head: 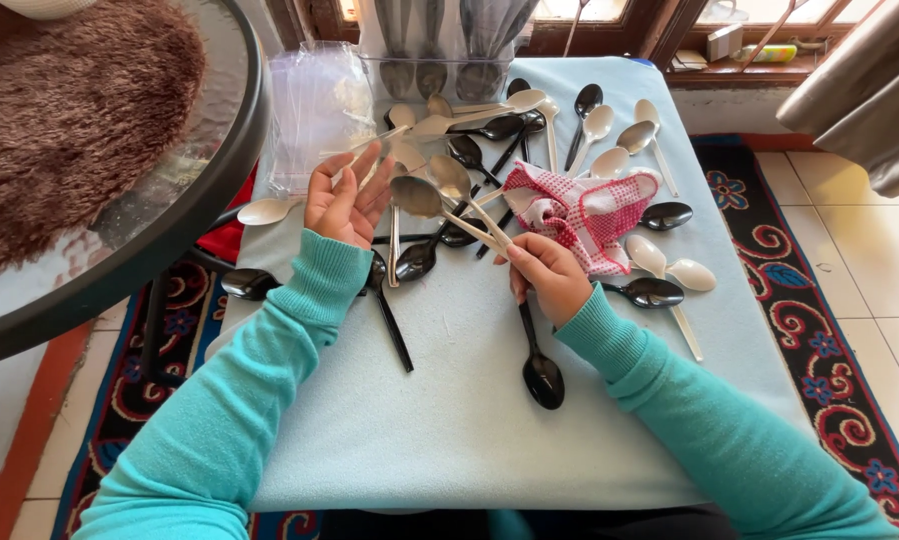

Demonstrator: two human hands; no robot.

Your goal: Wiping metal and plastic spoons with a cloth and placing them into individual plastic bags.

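My right hand [544, 275] grips the handles of two beige plastic spoons [439, 190], their bowls pointing up and left. My left hand [344, 200] is raised beside them, palm up, pinching a clear plastic sleeve [364, 150] between thumb and fingers. Both arms wear teal sleeves. Below them a light blue cloth [449, 420] covers a small table strewn with several black and beige plastic spoons. A long black spoon [539, 365] lies just under my right wrist. Another black spoon [389, 315] lies by my left wrist.
A red-and-white checked cloth [579, 210] lies crumpled right of my right hand. A stack of clear bags [314, 110] sits at the table's back left. A clear holder with spoons [439, 60] stands at the back. A round glass table [119, 200] overlaps the left side.
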